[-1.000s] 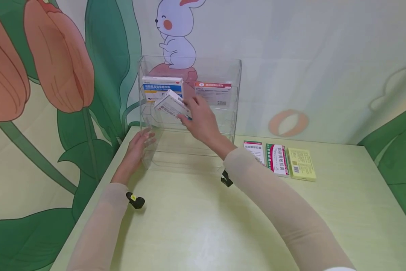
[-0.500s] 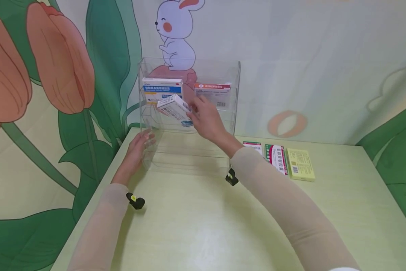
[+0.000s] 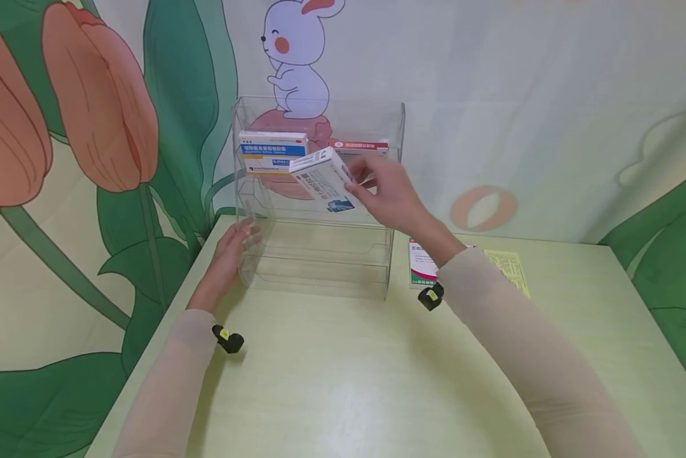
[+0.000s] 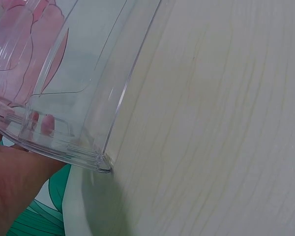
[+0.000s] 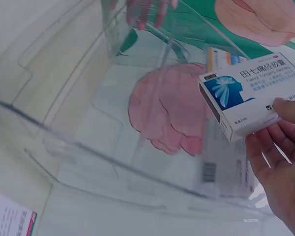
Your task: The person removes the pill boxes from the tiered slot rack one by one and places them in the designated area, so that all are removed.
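Observation:
My right hand [image 3: 397, 197] pinches a white medicine box [image 3: 322, 178] with a blue picture, between thumb and fingers. The box is tilted, in front of the upper tier of a clear acrylic rack [image 3: 320, 283]. In the right wrist view, the blue head design on the medicine box [image 5: 250, 93] faces the camera. My left hand [image 3: 228, 254] rests against the rack's left side; in the left wrist view its fingertips [image 4: 47, 123] show through the panel. On the upper tier stand a blue, white and yellow box [image 3: 271, 152] and a red-topped box [image 3: 358, 146], partly hidden.
Right of the rack, a white, green and pink box [image 3: 423, 262] lies on the pale table [image 3: 320, 369]. Beyond the right sleeve lies a yellow box [image 3: 508, 267], partly covered. A printed curtain [image 3: 548, 127] hangs behind.
My right hand has moved right and drawn the medicine box away from the blue, white and yellow box, with more of its face showing. The left hand stays on the rack.

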A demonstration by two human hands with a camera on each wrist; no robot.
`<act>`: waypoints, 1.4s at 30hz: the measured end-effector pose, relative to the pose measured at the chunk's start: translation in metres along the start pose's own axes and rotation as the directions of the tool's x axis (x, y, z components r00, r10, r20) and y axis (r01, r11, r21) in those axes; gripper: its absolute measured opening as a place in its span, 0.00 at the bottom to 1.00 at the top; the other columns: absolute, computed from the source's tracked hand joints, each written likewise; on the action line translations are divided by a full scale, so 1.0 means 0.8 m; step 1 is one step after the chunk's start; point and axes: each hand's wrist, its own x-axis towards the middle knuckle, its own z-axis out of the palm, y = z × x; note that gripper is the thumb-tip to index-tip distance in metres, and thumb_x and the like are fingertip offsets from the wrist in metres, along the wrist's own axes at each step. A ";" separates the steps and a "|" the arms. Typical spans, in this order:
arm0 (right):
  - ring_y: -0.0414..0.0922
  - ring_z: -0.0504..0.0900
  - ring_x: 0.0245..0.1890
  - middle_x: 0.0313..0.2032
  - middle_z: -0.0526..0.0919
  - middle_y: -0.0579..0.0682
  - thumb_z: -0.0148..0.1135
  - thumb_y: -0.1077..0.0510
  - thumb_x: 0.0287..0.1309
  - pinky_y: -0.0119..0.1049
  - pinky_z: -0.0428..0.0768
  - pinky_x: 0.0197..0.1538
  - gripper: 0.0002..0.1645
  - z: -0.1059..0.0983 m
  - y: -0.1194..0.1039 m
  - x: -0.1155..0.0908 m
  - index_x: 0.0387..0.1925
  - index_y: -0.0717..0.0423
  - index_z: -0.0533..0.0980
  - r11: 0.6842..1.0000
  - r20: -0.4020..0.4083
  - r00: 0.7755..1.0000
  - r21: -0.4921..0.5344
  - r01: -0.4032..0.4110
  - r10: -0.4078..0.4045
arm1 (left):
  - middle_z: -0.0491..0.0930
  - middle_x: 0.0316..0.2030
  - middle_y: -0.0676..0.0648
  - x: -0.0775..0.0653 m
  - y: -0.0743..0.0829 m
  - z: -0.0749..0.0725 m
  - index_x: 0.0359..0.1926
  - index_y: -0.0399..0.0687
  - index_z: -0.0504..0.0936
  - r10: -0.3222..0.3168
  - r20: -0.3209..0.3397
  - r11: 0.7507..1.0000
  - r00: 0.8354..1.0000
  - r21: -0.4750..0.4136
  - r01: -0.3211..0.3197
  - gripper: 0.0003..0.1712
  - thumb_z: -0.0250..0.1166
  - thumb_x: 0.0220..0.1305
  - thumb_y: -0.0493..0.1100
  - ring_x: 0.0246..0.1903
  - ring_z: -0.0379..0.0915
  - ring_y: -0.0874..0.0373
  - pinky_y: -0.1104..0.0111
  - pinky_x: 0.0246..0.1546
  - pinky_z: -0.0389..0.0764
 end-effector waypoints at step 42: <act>0.45 0.74 0.53 0.57 0.80 0.60 0.58 0.41 0.77 0.33 0.72 0.50 0.30 -0.237 0.200 -0.268 0.63 0.61 0.74 0.834 -0.155 0.862 -0.219 -0.506 0.483 | 0.59 0.79 0.36 0.003 -0.001 -0.003 0.83 0.47 0.54 0.015 0.008 1.000 1.000 -0.017 -0.015 0.37 0.48 0.85 0.58 0.79 0.56 0.42 0.42 0.77 0.54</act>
